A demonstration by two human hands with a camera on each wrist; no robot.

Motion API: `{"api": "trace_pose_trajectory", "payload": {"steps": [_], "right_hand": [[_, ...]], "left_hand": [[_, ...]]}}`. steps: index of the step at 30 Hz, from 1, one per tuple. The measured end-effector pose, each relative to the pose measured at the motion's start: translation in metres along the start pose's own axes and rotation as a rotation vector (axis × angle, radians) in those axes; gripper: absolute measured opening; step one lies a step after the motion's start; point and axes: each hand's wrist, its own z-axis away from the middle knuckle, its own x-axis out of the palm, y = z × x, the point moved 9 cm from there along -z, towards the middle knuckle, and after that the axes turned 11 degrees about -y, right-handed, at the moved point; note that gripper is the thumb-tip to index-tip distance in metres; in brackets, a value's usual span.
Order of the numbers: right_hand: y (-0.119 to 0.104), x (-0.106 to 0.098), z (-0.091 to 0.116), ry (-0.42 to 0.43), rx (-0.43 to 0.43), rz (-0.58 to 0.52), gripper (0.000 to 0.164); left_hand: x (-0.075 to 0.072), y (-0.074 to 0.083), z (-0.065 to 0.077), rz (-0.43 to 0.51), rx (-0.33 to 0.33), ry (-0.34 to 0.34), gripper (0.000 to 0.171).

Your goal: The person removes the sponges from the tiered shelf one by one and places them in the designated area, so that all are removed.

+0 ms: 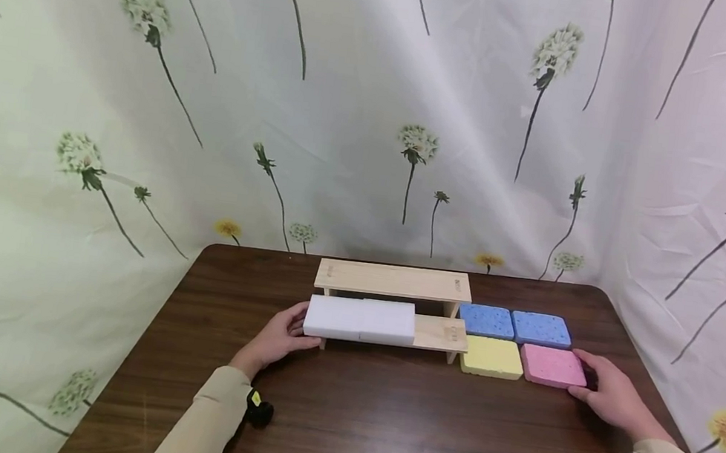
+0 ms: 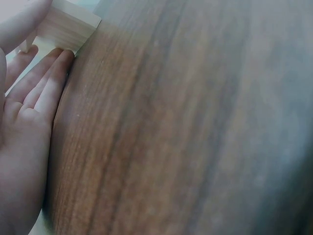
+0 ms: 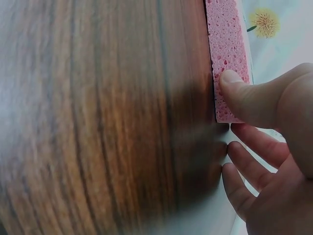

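A two-step wooden stand (image 1: 393,281) is at the back of the table, its rear step higher than the front one. On the front step lies a long white block (image 1: 334,318) with a seam near its middle. My left hand (image 1: 278,338) holds the block's left end, thumb at the front. In the left wrist view, the lower fingers (image 2: 44,88) stretch along the tabletop to the wood. A flat pink sponge (image 1: 553,366) lies right of the stand. My right hand (image 1: 615,396) pinches its right end, and the thumb presses its porous front side in the right wrist view.
A yellow sponge (image 1: 492,357) lies between the stand and the pink one. Behind these are two blue sponges, one on the left (image 1: 487,320) and one on the right (image 1: 541,328). A dark wooden table (image 1: 421,427) reaches back to a dandelion-print curtain (image 1: 359,144).
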Motion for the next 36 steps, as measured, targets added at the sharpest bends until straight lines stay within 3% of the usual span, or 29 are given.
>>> {"api": "trace_pose_trajectory", "payload": {"steps": [22, 36], "right_hand": [[-0.0056, -0.0006, -0.0088, 0.006, -0.052, 0.016, 0.073], [-0.0039, -0.0011, -0.0080, -0.026, -0.012, -0.004, 0.082]], "left_hand": [[-0.0021, -0.0015, -0.0001, -0.022, -0.008, 0.001, 0.084], [-0.0013, -0.0016, 0.0005, -0.019, -0.001, 0.007, 0.082]]}}
